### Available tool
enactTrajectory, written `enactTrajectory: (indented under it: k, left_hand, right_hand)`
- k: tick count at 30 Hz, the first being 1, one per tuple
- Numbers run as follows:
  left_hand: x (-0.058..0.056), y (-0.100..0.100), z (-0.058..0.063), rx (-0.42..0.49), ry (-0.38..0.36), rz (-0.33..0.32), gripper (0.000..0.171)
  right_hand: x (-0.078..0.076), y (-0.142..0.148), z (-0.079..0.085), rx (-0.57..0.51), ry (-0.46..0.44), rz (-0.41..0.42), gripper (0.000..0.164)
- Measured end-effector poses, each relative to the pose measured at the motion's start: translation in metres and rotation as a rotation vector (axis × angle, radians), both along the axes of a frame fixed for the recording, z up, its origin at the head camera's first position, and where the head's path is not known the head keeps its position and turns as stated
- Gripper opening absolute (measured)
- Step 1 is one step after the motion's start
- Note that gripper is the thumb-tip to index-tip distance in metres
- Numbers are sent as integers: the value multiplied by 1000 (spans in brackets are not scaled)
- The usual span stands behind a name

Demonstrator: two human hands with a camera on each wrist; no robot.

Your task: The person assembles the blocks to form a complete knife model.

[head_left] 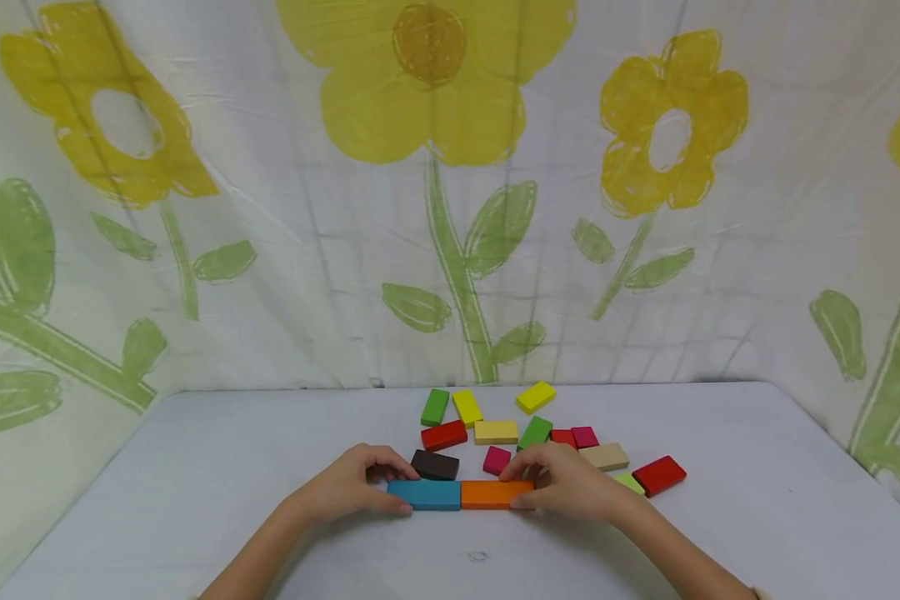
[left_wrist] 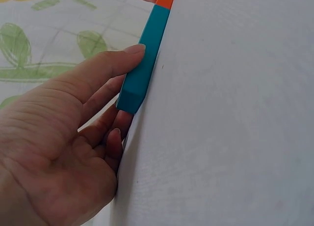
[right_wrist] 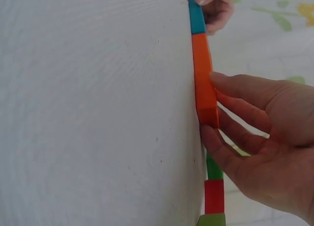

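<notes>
A blue block [head_left: 427,496] and an orange block [head_left: 487,495] lie end to end on the white table, their short ends touching. My left hand [head_left: 348,486] pinches the blue block near its outer end, thumb on the near side and fingers on the far side. At the other end of the pair, my right hand [head_left: 570,483] grips the orange block between thumb and fingers. The left wrist view shows the thumb pressed along the blue block [left_wrist: 142,64]. In the right wrist view, fingers also reach around the free end of the orange block [right_wrist: 204,83].
Behind the pair lie a dark block [head_left: 435,465] and a pink block [head_left: 497,460]. Several red, green, yellow and tan blocks are scattered farther back and right, including a red block [head_left: 660,475]. A flower-printed cloth [head_left: 360,250] hangs behind the table [head_left: 217,467].
</notes>
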State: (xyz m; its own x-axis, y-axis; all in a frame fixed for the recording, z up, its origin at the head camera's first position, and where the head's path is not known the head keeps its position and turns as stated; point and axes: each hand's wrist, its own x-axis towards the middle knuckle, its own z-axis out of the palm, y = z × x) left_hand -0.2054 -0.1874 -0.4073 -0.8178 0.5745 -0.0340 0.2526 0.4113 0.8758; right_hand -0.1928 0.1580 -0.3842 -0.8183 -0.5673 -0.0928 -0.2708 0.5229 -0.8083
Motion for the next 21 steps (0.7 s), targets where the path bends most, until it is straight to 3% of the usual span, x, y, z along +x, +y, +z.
enactTrajectory:
  k: [21]
  left_hand:
    - [1, 0, 0, 15, -10, -4, 31]
  right_hand:
    - [0, 5, 1, -6, 11, -6, 27]
